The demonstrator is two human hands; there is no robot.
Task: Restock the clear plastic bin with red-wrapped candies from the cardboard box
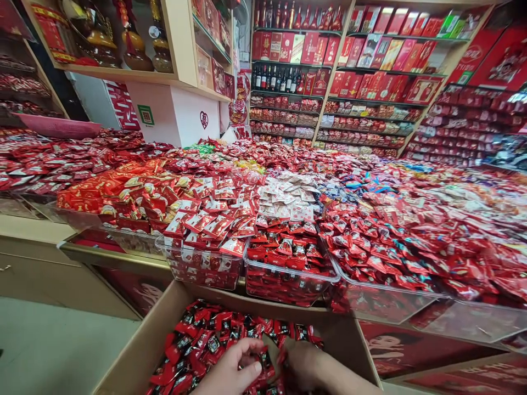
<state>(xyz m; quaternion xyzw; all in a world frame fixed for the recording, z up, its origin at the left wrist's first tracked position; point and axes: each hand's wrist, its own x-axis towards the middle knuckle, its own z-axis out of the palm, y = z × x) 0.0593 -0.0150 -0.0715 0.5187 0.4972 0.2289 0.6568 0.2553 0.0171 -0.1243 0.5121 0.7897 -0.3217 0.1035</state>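
A cardboard box [346, 329] stands in front of me, holding many small red-and-black wrapped sweets [214, 334]. My left hand [234, 367] is over the sweets, fingers loosely bent, thumb and forefinger apart, with nothing visible gripped. Beside it my right hand [304, 359] reaches down among the sweets; motion blurs it and its fingers are hidden. Between the two hands is a dull brown flat piece [270, 354], whose kind I cannot make out. Just beyond the box, a clear plastic bin [292, 277] holds similar red-and-black packets.
Other clear bins [201, 266] line the counter edge, heaped with red, white and orange packets [111, 189]. A pink basin [57, 126] rests at the left. Shelves of bottles and gift boxes [308, 49] fill the back wall. Green floor [61, 340] shows at lower left.
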